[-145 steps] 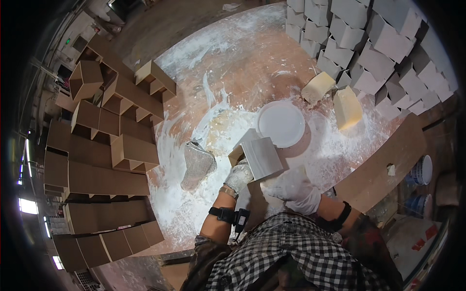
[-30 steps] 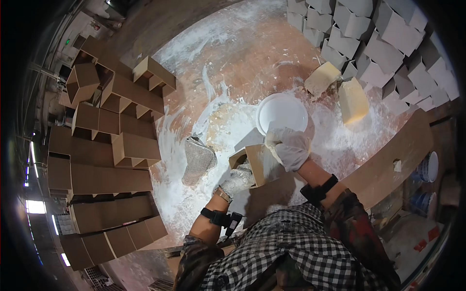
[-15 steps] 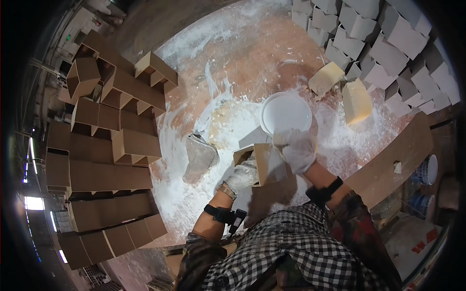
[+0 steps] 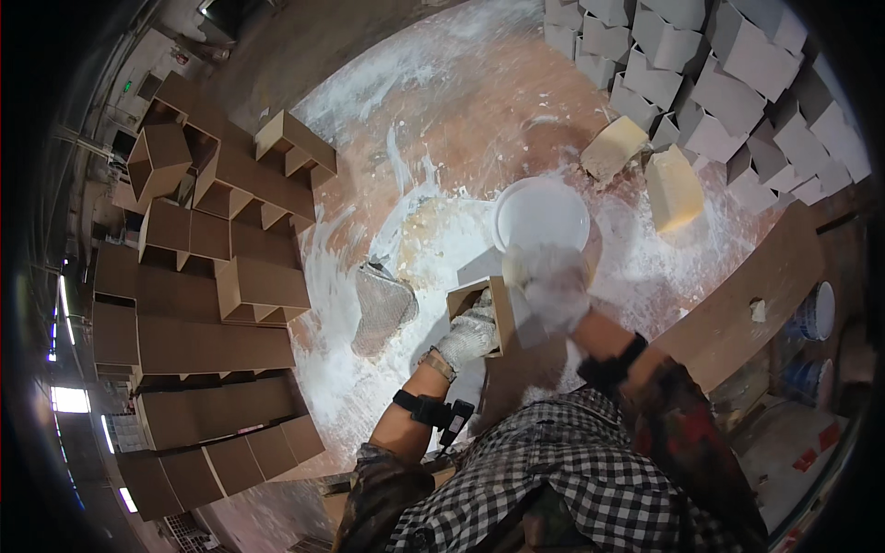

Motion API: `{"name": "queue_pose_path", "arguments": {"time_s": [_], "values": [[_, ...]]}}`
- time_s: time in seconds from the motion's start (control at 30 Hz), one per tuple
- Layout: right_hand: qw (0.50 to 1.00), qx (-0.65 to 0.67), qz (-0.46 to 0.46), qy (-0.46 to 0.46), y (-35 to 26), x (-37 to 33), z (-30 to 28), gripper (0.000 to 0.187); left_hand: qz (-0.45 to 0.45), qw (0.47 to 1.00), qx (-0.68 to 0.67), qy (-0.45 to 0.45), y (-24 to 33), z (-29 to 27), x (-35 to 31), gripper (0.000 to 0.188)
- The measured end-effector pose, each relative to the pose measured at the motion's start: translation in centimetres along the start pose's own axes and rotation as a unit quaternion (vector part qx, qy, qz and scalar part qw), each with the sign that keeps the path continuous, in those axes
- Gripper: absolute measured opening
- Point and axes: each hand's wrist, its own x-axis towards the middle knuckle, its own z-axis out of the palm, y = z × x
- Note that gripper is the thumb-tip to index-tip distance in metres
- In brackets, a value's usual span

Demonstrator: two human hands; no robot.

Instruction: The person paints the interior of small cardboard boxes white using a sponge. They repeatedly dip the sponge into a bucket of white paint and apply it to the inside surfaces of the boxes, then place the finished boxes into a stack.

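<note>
Left hand (image 4: 470, 336) gripping open brown box (image 4: 484, 313); right hand (image 4: 553, 286) (gloved, blurred) pressed on its top, grip unclear. White bowl (image 4: 539, 214) just beyond.

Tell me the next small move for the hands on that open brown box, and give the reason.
Probably steady the box before anything else. The left hand grips the open brown box at its near side, while the blurred right hand rests over its white-coated face beside the white bucket. The powdery floor looks slippery, so a firm hold seems wise.
</note>
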Motion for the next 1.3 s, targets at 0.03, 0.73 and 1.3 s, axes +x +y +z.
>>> {"name": "queue_pose_path", "arguments": {"time_s": [0.03,0.73,1.3], "values": [[0.988,-0.036,-0.080,0.130,-1.0,-1.0,-1.1,0.012,0.012,1.000,-0.009,0.011,0.2,-0.3,0.2,0.057],[0.973,0.191,-0.114,0.059,-3.5,-3.2,-2.5,0.022,-0.152,0.979,-0.102,-0.089,-0.4,1.9,1.3,0.060],[0.983,0.071,-0.163,-0.036,-4.5,-3.1,-5.4,0.009,-0.007,0.999,-0.012,0.046,3.3,-2.2,-0.1,0.040]]}}
